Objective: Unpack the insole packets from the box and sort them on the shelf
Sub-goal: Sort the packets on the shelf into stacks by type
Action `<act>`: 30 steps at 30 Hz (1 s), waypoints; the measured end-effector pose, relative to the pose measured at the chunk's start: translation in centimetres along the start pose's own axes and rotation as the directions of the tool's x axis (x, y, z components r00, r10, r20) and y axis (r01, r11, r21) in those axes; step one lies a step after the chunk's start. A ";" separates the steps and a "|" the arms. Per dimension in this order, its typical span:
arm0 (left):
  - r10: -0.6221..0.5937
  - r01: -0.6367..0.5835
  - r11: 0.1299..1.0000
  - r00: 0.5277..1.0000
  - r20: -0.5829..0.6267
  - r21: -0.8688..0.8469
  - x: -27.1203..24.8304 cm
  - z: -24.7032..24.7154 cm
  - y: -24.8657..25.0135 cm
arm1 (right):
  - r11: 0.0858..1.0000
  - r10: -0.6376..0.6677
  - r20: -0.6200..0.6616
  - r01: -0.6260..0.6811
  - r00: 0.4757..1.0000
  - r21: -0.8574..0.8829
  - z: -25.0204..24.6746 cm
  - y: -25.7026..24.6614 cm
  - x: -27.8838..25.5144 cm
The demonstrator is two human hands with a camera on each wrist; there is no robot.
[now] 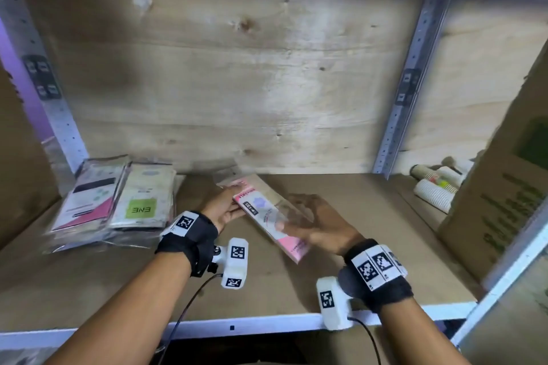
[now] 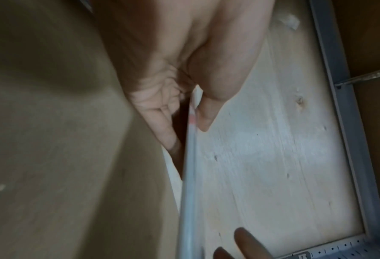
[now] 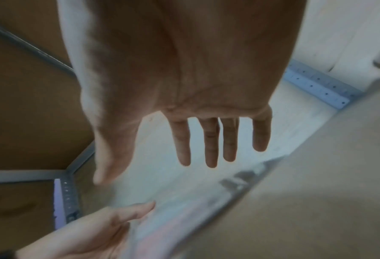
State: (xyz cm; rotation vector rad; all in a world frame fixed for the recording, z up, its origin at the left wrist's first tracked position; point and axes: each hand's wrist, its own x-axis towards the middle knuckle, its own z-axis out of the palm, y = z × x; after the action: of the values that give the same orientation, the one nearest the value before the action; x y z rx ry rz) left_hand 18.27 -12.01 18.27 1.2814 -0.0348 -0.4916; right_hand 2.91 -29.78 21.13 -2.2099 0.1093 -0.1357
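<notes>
A pink and white insole packet (image 1: 268,218) in clear wrap hangs slantwise just above the brown shelf board (image 1: 355,246). My left hand (image 1: 229,206) pinches its far left edge between thumb and fingers. The left wrist view shows the packet (image 2: 190,166) edge-on in that pinch (image 2: 187,133). My right hand (image 1: 311,225) is over the packet's right side with its fingers straight and spread (image 3: 155,171); whether it touches the packet (image 3: 184,210) I cannot tell. A stack of sorted packets (image 1: 118,204) lies at the shelf's left.
A big cardboard box (image 1: 504,201) stands at the right, with paper cups (image 1: 436,187) lying behind it. Plywood closes the back of the shelf. Grey metal posts (image 1: 406,98) stand at both sides. The shelf's white front rail (image 1: 237,327) runs below my wrists.
</notes>
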 end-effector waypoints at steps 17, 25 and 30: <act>0.182 -0.175 0.934 0.983 0.006 0.311 -0.5 -3.0 1.9 | 0.912 -0.012 0.357 -0.136 0.934 0.386 -0.5 5.9 0.6; 0.337 -0.283 0.641 0.939 0.070 0.713 -0.2 -4.1 1.4 | 0.884 -0.014 0.403 -0.177 0.915 0.432 0.9 5.8 1.2; 0.131 -0.146 0.865 0.989 0.065 0.481 -1.3 -3.9 1.9 | 0.855 -0.044 0.412 -0.179 0.910 0.487 0.3 5.6 0.8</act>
State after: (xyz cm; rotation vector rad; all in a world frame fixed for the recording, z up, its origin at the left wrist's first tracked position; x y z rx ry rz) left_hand 18.86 -7.63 19.14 1.7509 -0.2913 -0.3889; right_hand 3.60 -33.00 16.56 -1.6448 -0.0776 0.3132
